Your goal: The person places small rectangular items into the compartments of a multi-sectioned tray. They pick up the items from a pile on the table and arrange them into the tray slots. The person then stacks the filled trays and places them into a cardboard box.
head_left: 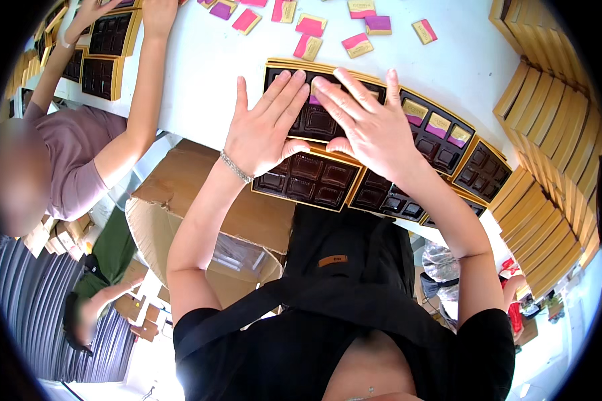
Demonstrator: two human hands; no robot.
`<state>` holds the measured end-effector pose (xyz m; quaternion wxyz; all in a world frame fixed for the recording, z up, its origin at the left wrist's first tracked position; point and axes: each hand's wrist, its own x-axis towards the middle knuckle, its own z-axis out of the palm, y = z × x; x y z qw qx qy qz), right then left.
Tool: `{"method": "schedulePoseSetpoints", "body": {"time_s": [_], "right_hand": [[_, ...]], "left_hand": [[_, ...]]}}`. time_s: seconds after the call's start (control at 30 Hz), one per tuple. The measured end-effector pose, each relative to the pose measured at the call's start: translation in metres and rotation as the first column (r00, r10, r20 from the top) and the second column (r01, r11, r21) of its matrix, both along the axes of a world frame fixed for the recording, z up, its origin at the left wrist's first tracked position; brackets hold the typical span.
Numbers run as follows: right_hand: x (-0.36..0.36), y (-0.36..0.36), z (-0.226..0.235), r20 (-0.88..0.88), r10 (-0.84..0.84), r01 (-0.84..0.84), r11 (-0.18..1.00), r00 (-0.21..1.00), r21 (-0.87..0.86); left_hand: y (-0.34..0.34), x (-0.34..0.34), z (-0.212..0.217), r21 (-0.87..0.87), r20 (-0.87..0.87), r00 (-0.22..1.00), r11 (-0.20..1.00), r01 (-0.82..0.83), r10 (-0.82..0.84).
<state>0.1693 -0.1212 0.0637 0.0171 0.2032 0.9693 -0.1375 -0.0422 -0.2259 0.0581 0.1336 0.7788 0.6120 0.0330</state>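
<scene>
Several fingers (289, 96) over glossy compartmented trays (316, 124)

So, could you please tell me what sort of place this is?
Probably a packing workshop: dark compartmented trays, loose wrapped pieces on a white table, and gold box parts stacked alongside.

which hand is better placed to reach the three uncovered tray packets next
Probably the right hand: it is beside those packets, while the left hand lies farther away, to its left.
</scene>
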Motion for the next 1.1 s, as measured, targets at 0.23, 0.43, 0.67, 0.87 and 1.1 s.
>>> {"method": "schedulePoseSetpoints", "body": {"time_s": [0.23,0.43,0.67,0.87,1.1], "right_hand": [[0.003,0.001,0.002,0.083,0.026,-0.029,0.999,0.996,0.043],[0.001,0.006,0.0,0.174,0.147,-0.161,0.984,0.974,0.073],[0.004,0.048,0.002,-0.316,0.047,-0.155,0.932,0.948,-0.327],[-0.002,0.138,-0.058,-0.342,-0.129,0.165,0.983,0.931,0.08],[0.017,0.148,-0.037,-0.066,-0.783,0.014,0.095,0.619,-0.995]], "left_hand": [[0.003,0.002,-0.002,0.026,0.0,1.0,1.0,-0.007,0.007],[0.003,0.001,-0.006,0.023,0.019,1.0,1.0,0.01,-0.011],[0.024,-0.017,0.009,0.173,0.274,0.96,0.98,-0.102,0.052],[0.185,-0.016,-0.011,0.304,0.245,0.88,0.83,-0.469,0.407],[0.216,-0.011,-0.028,0.248,0.342,0.902,0.9,-0.358,0.265]]}}
